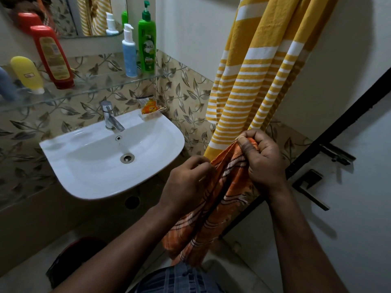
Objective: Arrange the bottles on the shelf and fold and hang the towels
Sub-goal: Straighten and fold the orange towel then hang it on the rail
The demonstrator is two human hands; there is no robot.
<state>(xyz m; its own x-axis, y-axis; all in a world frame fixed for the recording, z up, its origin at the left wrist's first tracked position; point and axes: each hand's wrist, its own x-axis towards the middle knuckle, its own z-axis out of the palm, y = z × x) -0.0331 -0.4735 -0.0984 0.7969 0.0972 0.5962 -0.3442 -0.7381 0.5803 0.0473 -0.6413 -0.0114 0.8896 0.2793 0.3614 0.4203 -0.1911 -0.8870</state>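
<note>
left hand (186, 180), right hand (265, 163), both clenched

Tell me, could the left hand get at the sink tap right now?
Probably yes: nothing stands between the left hand and the tap across the sink. It would first have to let go of the orange towel, which the right hand also grips.

Bottles on the glass shelf (105, 86): five: red bottle (53, 56), yellow bottle (27, 74), white-and-blue pump bottle (129, 51), green pump bottle (147, 45), blue bottle (5, 85) cut off at far left
Towels: two: yellow striped towel (258, 70), orange checked towel (211, 218)
Hands: two: left hand (186, 182), right hand (264, 161)
Sink (84, 170): one
Tap (110, 117): one
Sachet (149, 105): one
</note>
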